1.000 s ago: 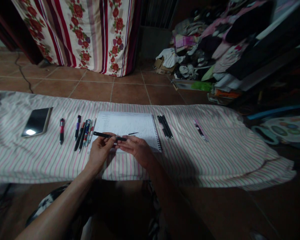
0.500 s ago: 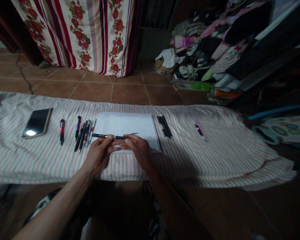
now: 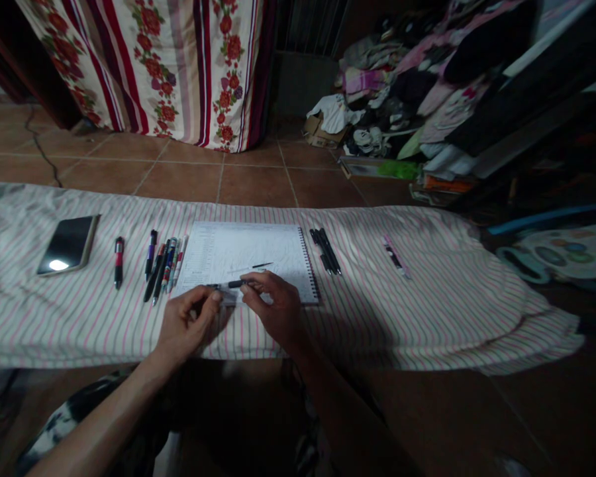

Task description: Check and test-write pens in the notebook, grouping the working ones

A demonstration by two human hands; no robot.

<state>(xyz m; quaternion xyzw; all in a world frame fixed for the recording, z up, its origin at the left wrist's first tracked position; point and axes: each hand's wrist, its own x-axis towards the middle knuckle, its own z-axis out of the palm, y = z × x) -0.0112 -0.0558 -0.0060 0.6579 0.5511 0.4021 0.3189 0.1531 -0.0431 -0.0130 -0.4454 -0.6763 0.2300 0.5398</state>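
A black pen with a lighter section is held level between my two hands, just over the lower part of an open spiral notebook. My left hand pinches its left end between thumb and fingertips. My right hand has thumb and fingers closed round its right end, hiding the tip. On the notebook page, just beyond my right fingers, lies a thin dark refill-like piece. The page bears faint writing and a printed column at its left.
Left of the notebook lie several pens, a red and black pen and a phone. Black pens lie at its right, with a pink and black pen farther off. A striped cloth covers the surface.
My left hand has drawn back lower and to the left, from the pen's middle to its left end. Less of the pen shows between my hands. My right hand has dropped slightly.
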